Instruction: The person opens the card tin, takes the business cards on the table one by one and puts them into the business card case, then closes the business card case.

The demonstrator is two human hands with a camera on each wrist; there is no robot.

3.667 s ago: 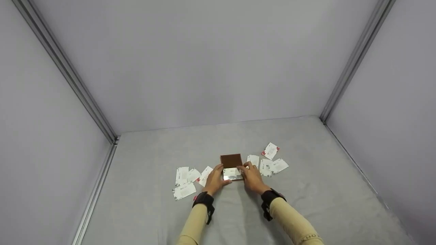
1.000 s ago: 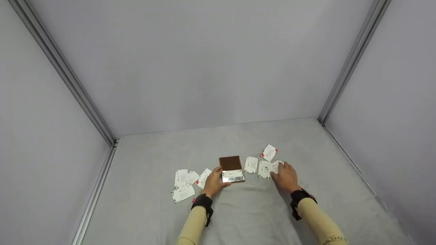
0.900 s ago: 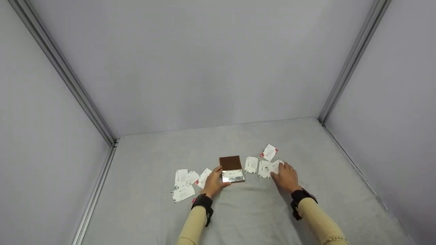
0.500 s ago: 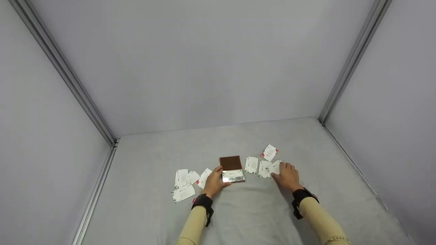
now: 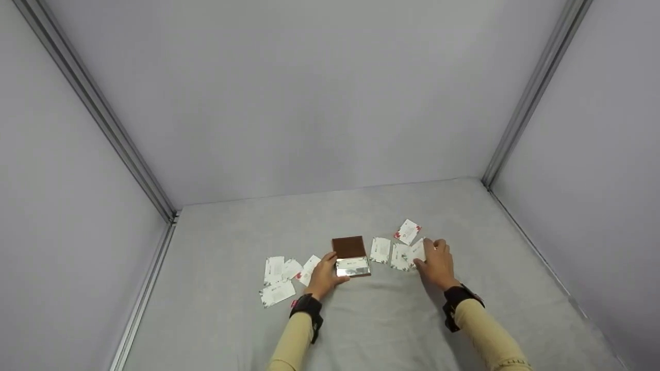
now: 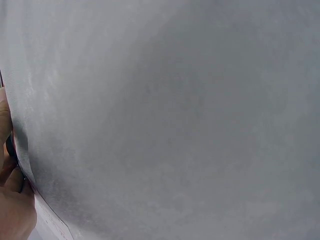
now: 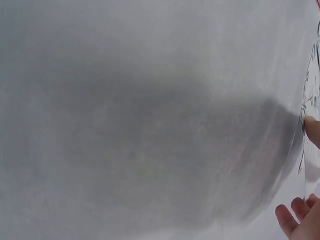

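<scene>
An open card case lies on the grey cloth, its brown lid (image 5: pixel 349 246) standing behind a shiny metal tray (image 5: pixel 353 266) with a card in it. My left hand (image 5: pixel 324 275) grips the tray's left side, thumb along its front edge. My right hand (image 5: pixel 437 263) is to the right and pinches a white card (image 5: pixel 418 251), tilted up off the cloth between thumb and fingers. In the right wrist view that card (image 7: pixel 311 95) shows at the right edge, with fingertips (image 7: pixel 295 215) below it. The left wrist view shows only part of my left hand (image 6: pixel 15 210) and cloth.
More white cards lie loose: two beside the case (image 5: pixel 380 249) (image 5: pixel 400 256), one farther back (image 5: pixel 408 231), and several left of my left hand (image 5: pixel 278 278). Grey walls with metal corner posts (image 5: pixel 536 87) enclose the cloth on three sides.
The right hand left the case and went right to the loose cards; in the last second it curled round one card and tipped it up. The left hand stayed on the case.
</scene>
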